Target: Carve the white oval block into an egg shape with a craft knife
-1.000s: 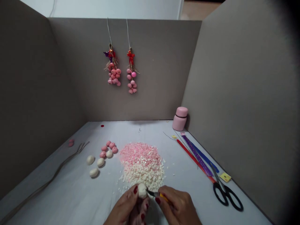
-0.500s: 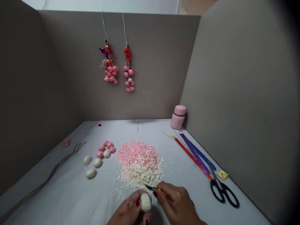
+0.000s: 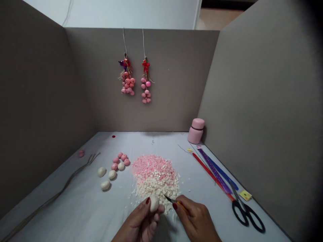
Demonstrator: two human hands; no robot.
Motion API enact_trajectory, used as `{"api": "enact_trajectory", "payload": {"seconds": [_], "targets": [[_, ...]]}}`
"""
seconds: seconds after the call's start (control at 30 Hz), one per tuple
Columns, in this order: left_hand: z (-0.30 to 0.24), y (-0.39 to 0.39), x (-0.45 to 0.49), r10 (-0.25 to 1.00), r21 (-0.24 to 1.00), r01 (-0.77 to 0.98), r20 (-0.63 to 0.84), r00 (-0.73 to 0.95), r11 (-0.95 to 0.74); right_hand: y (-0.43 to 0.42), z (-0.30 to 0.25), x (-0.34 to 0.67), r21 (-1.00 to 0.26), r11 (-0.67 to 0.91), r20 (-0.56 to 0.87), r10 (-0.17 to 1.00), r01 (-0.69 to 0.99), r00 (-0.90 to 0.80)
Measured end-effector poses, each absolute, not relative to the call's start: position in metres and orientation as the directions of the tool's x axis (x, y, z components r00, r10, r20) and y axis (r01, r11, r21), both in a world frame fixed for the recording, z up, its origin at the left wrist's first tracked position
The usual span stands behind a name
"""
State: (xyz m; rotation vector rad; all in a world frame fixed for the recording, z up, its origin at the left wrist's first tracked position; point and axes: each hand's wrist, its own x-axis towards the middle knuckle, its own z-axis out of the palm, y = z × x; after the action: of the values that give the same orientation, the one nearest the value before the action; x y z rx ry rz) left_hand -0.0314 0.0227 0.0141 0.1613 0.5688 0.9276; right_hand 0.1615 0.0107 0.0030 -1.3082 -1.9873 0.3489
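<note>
My left hand [image 3: 141, 222] is closed round a small white lump [image 3: 154, 203], pinched between thumb and fingers at the front edge of the table. My right hand [image 3: 195, 220] grips a small knife [image 3: 174, 201] with a yellow handle. Its blade points left and stops just right of the lump. Right behind both hands lies a heap of pink and white shavings [image 3: 155, 176].
Several pink and white lumps [image 3: 114, 168] lie left of the heap, with brown cords [image 3: 63, 186] further left. Black scissors [image 3: 246, 210], coloured ribbons [image 3: 214, 169] and a pink jar [image 3: 196, 130] line the right wall. Two pink bead clusters [image 3: 136, 82] hang on the back wall.
The lump has come up slightly in my left hand, and the knife tip has stayed close beside it. The camera view shifted a little.
</note>
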Motion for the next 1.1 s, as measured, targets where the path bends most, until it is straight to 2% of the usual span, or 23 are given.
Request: {"api": "enact_trajectory", "payload": {"seconds": [0.27,0.5,0.7,1.1], "targets": [[0.008,0.025,-0.033,0.828,0.443,-0.700,-0.302,0.472,0.560,0.011,0.003,0.162,-0.600,0.422,0.377,0.898,0.680,-0.225],[0.021,0.021,-0.026,0.815,0.333,-0.766,-0.413,0.406,0.550,0.011,-0.003,0.165,-0.619,0.432,0.390,0.894,0.655,-0.221],[0.029,0.019,-0.023,0.831,0.457,-0.708,-0.428,0.356,0.538,0.011,-0.001,0.164,-0.627,0.414,0.371,0.903,0.659,-0.214],[0.026,0.016,-0.027,0.797,0.495,-0.629,-0.441,0.413,0.600,0.007,-0.002,0.161,-0.582,0.504,0.423,0.858,0.638,-0.292]]}}
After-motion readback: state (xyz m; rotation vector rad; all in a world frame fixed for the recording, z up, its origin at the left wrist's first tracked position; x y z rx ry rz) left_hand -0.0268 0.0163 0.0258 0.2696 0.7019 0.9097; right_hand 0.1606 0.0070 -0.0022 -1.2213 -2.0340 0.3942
